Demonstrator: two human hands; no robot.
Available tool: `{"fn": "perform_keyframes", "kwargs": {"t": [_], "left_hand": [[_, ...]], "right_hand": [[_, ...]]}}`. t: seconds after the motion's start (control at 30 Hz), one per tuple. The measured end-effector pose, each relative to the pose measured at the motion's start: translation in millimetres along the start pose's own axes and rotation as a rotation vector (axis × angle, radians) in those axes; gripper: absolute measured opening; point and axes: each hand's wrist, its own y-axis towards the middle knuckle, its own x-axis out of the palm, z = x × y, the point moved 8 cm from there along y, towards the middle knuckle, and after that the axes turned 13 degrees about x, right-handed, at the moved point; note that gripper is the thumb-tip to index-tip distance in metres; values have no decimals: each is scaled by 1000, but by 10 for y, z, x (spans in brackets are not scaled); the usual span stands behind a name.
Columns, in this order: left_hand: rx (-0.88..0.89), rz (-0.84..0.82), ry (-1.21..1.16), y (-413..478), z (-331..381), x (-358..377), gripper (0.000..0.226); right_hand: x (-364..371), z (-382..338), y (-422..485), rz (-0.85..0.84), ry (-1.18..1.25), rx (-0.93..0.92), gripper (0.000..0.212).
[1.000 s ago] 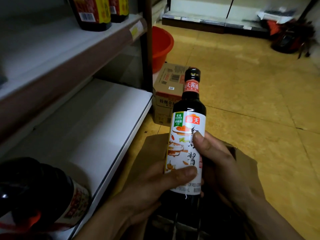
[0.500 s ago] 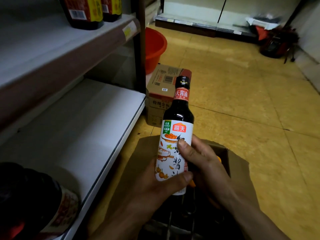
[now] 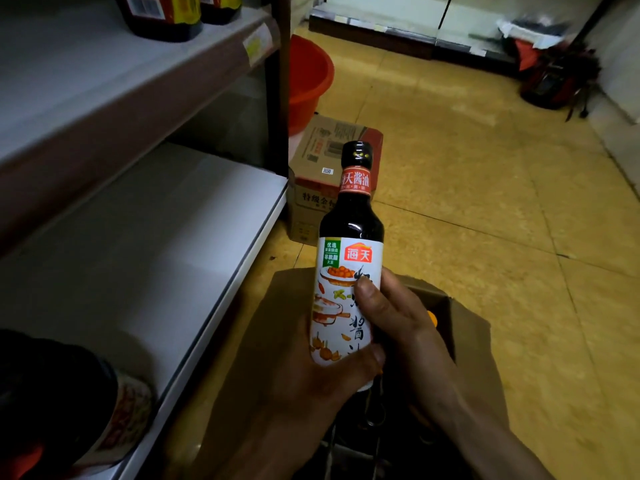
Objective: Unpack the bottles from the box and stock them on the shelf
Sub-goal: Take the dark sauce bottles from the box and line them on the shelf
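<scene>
A dark soy sauce bottle (image 3: 349,244) with a white illustrated label and a red neck band stands upright above the open cardboard box (image 3: 464,327) on the floor. My left hand (image 3: 311,379) grips its lower part, thumb across the label's bottom. My right hand (image 3: 398,320) grips the bottle from the right, thumb on the label's middle. Inside the box, dark bottle tops (image 3: 374,420) show below my hands. The white lower shelf (image 3: 145,258) lies to the left, with one dark bottle (image 3: 69,403) at its near end.
The upper shelf (image 3: 104,74) carries dark bottles (image 3: 162,15) with yellow labels. A closed carton (image 3: 322,174) and a red basin (image 3: 308,77) stand beyond the shelf post. Yellow floor tiles spread right; dark and red things (image 3: 554,71) lie against the far wall.
The bottle sits a little lower and further left in view than a second ago. Both hands keep their grip on it.
</scene>
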Motion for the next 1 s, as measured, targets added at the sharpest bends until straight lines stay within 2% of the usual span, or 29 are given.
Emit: {"fn": "perform_keyframes", "kwargs": {"t": [0.2, 0.47, 0.57, 0.67, 0.8, 0.9, 1.0], "left_hand": [[-123, 55, -58, -169, 77, 51, 54], [-203, 51, -158, -514, -20, 123, 87], [-257, 67, -172, -692, -47, 169, 86], [-307, 75, -145, -881, -52, 205, 91], [-373, 102, -126, -1167, 6, 220, 83], [-390, 115, -153, -1398, 107, 237, 64], [-432, 107, -165, -1697, 209, 291, 61]], "right_hand": [[65, -55, -134, 15, 52, 13, 46], [186, 9, -433, 30, 45, 78, 48], [162, 120, -599, 75, 30, 121, 46], [130, 211, -761, 112, 10, 152, 53], [145, 342, -982, 144, 25, 222, 49], [216, 361, -1224, 138, 1, 259, 46], [314, 322, -1540, 133, -26, 335, 43]]}}
